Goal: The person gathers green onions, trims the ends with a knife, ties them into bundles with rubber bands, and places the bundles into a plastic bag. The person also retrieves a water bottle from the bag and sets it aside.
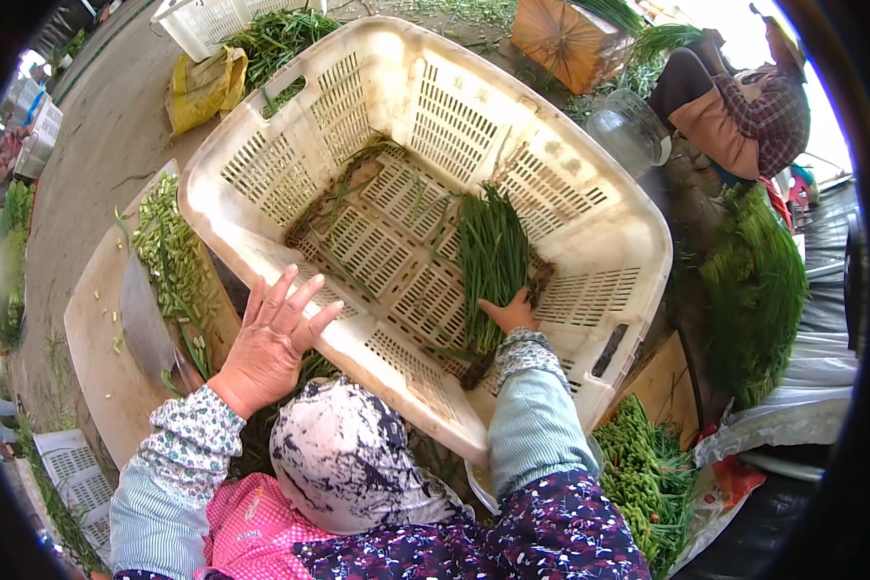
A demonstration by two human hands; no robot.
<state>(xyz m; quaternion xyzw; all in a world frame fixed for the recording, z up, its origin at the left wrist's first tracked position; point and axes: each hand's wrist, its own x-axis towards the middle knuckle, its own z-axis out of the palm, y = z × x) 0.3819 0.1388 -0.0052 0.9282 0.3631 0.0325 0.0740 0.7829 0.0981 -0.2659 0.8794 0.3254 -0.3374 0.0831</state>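
A large off-white slotted plastic crate [435, 424] stands tilted before me. Along the right part of its floor lies a bunch of long green leafy stalks [494, 254]. My right hand [511, 313] reaches into the crate and rests on the lower end of that bunch, thumb and fingers spread; whether it grips the stalks is hard to tell. My left hand [272, 337] is spread over the crate's near left rim, with nothing in it. Left of it, a broad-bladed knife [145, 319] lies on a round cutting board [98, 362] beside a heap of short cut green pieces [174, 257].
A person [750, 109] sits at the upper right by a wooden block [562, 43] and a clear plastic tub [627, 130]. Piled greens [754, 290] and tied bundles [634, 471] lie on the right. A yellow bag [203, 90] and a white crate [199, 29] are beyond the left rim.
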